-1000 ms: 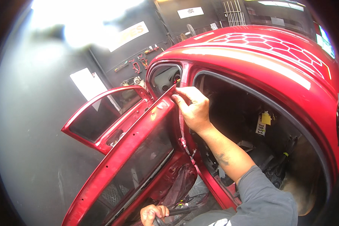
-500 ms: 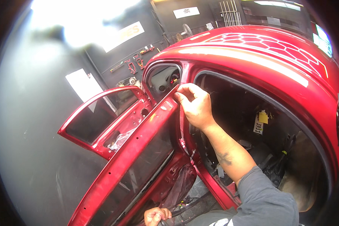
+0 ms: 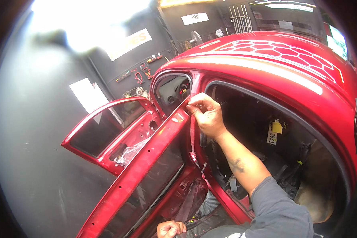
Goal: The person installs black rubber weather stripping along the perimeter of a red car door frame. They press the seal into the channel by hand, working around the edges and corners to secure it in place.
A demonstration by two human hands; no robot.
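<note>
A red car's rear door [image 3: 134, 169] stands open, its bare metal frame edge dotted with small holes. At the door's upper corner, next to the car's pillar [image 3: 195, 85], my right hand [image 3: 211, 118] has thumb and forefinger pinched together. Whatever lies between these fingers is too small or hidden to make out. Low in the picture, beside the door's inner side, my left hand [image 3: 171, 229] is closed. Something dark shows under its fingers, mostly cut off by the lower edge. The door's inner panel [image 3: 177, 197] is bare red metal.
Further forward, the front door [image 3: 107, 131] also stands open, with clear plastic film [image 3: 131, 152] on it. Through the rear opening, a dark interior holds a yellow paper [image 3: 277, 127] and loose parts. Tools [image 3: 139, 76] hang on the dark wall. White hexagon lines mark the red roof [image 3: 281, 51].
The whole view has shifted slightly, so the car sits a little lower in it. My right hand stays at the door's corner, fingers pinched. My left hand appears slightly further right, still closed.
</note>
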